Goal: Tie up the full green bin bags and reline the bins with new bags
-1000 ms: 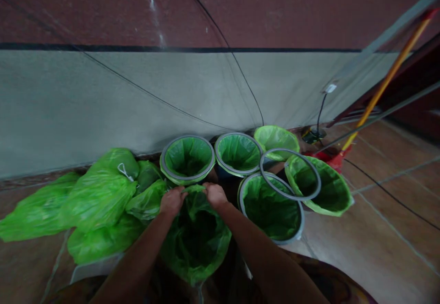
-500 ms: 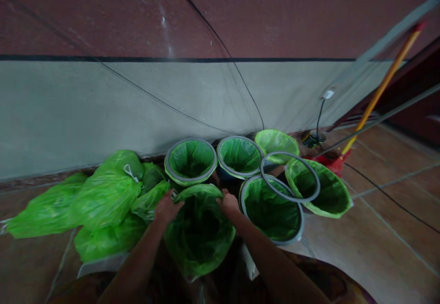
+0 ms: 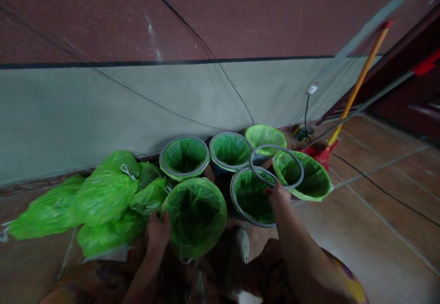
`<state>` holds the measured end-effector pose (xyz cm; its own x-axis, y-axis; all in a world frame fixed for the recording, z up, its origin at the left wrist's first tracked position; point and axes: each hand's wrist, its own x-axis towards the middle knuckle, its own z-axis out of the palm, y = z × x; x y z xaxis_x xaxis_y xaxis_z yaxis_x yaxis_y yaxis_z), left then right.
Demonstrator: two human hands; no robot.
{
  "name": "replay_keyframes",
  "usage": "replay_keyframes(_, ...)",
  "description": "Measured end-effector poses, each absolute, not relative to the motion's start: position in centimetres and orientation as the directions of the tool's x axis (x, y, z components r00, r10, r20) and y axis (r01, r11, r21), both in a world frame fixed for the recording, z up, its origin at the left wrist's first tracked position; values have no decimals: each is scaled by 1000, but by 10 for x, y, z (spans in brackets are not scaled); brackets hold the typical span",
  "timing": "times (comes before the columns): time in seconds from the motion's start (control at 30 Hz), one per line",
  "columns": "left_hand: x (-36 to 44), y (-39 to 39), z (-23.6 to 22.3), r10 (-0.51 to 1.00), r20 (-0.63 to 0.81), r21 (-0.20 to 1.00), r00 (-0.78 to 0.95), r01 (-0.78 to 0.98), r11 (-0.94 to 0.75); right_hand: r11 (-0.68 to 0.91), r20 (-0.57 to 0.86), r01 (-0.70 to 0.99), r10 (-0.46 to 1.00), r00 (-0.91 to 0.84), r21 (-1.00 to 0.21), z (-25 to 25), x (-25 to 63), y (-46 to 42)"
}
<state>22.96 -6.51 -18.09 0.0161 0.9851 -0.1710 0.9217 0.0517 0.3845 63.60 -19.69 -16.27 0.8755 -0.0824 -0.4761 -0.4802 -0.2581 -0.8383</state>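
A bin lined with a green bag (image 3: 197, 244) stands right in front of me, the bag folded outward over its rim. My left hand (image 3: 158, 230) is closed on the left side of this bag-lined rim. Over on the right, my right hand (image 3: 280, 198) has its fingers closed at the near edge of a loose grey ring (image 3: 299, 162). That ring rests across the tops of neighbouring bins. Below it is a lined bin with a grey ring fitted (image 3: 235, 198). To its right, a lined bin (image 3: 321, 189) leans outward without a ring.
Two ringed bins (image 3: 184, 174) and a ringless lined bin (image 3: 266, 132) stand along the wall. Several filled green bags (image 3: 103, 194) lie at left. A red dustpan-like object (image 3: 319, 155) with a yellow handle (image 3: 360, 79) and cables are at right.
My right hand has left the front bin's rim and moved right to the loose grey ring. My left hand has slid down the bin's left side. The view has shifted slightly.
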Motion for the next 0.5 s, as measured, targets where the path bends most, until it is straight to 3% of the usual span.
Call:
replay_keyframes(0.07, 232, -85, -172, 992, -68, 372, 105, 925, -73, -166, -557, -566, -104, 824, -807, -164, 637, -191)
replay_keyframes(0.13, 237, -109, -163, 945, 4, 368, 327, 878, -305, -85, -609, -617, -101, 787, -782, -163, 637, -183)
replay_keyframes(0.23, 242, -143, -154, 782, -77, 414, 618, 734, -539, 11, -656, -658, -85, 750, -753, -158, 639, -176)
replay_keyframes(0.3, 241, -159, -151, 734, -132, 417, 666, 709, -569, 57, -671, -669, -78, 737, -741, -152, 641, -175)
replay_keyframes(0.5, 227, -170, -150, 803, -162, 292, 573, 806, -516, 140, -658, -653, 11, 753, -744, -109, 637, -166)
